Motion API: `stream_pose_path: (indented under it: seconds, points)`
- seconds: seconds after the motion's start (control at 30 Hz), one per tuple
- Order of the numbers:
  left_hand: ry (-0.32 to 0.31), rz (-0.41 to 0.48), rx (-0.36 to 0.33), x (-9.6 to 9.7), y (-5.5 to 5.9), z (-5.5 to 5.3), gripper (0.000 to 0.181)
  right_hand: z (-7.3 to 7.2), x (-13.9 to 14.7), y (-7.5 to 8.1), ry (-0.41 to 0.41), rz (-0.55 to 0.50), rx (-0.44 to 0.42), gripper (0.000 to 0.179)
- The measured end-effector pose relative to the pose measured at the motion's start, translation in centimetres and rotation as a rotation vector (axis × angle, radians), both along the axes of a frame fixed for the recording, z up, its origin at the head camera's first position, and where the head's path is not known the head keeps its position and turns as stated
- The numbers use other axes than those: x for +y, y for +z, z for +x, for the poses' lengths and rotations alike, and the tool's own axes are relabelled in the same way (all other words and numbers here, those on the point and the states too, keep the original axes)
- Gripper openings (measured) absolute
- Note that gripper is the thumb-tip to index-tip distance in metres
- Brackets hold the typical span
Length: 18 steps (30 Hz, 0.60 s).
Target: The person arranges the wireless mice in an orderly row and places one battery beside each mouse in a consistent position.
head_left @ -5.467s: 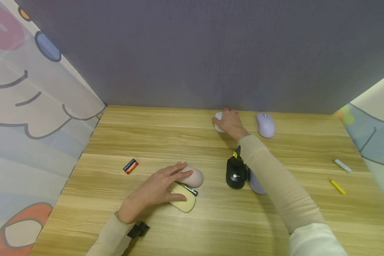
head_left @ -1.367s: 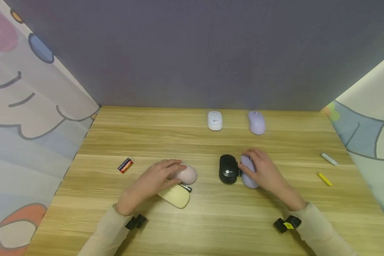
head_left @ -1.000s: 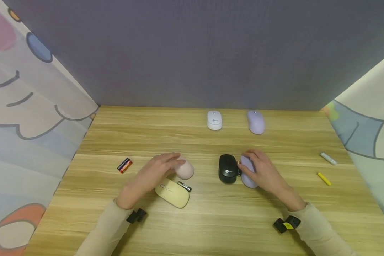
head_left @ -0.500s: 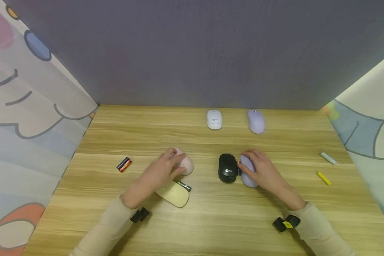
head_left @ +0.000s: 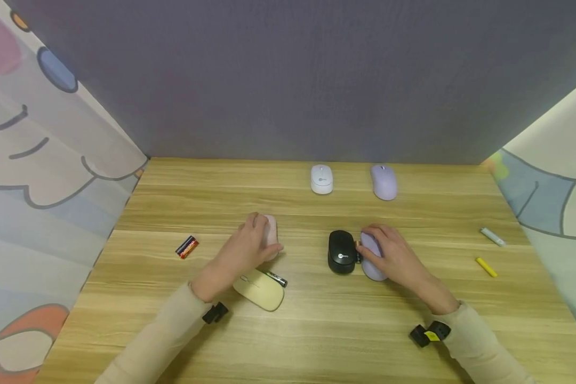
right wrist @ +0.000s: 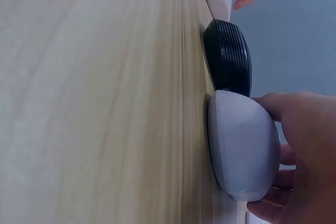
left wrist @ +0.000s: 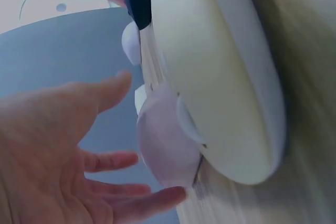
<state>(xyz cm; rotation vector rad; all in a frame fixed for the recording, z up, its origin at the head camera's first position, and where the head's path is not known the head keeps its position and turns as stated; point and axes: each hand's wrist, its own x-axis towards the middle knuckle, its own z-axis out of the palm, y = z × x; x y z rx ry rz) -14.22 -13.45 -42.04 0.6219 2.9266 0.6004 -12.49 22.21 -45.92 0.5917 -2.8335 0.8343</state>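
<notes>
In the head view, my left hand (head_left: 242, 250) lies around a pink computer mouse (head_left: 271, 234), thumb at its near right end and fingers on its far left side. In the left wrist view a fingertip meets the pink mouse (left wrist: 168, 135), while the thumb looks raised. A yellow mouse (head_left: 259, 290) lies just nearer, with a dark battery (head_left: 276, 279) along its upper right edge. My right hand (head_left: 396, 258) grips a lilac mouse (head_left: 373, 257) resting on the table. Beside it stands a black mouse (head_left: 342, 252), a partly hidden battery (head_left: 358, 252) between them.
At the table's back are a white mouse (head_left: 321, 180) and another lilac mouse (head_left: 384, 182). Red-and-black batteries (head_left: 187, 247) lie left. A white battery (head_left: 492, 237) and a yellow stick-shaped item (head_left: 486, 267) lie right. A grey panel (head_left: 312, 80) rises behind the wooden table (head_left: 317, 341).
My left hand has moved the pink mouse away from the yellow mouse and turned it more upright in view. My right hand came from the white mouse to the lilac mouse, then stays there.
</notes>
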Motion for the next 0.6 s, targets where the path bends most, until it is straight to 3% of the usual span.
stream_pose_path:
  seconds: [0.17, 0.43, 0.6]
  points:
    - [0.033, -0.062, 0.003, 0.7, 0.0, -0.3, 0.076, 0.0, 0.0, 0.1, 0.0, 0.005, -0.009, 0.041]
    - [0.059, -0.09, -0.107, 0.8, 0.1, -1.0, 0.069, 0.0, -0.1, 0.1, 0.004, 0.01, -0.01, 0.041]
    - [0.065, -0.091, -0.126, 0.7, 0.1, -1.5, 0.07, 0.0, -0.1, 0.1, 0.004, 0.006, 0.0, 0.04]
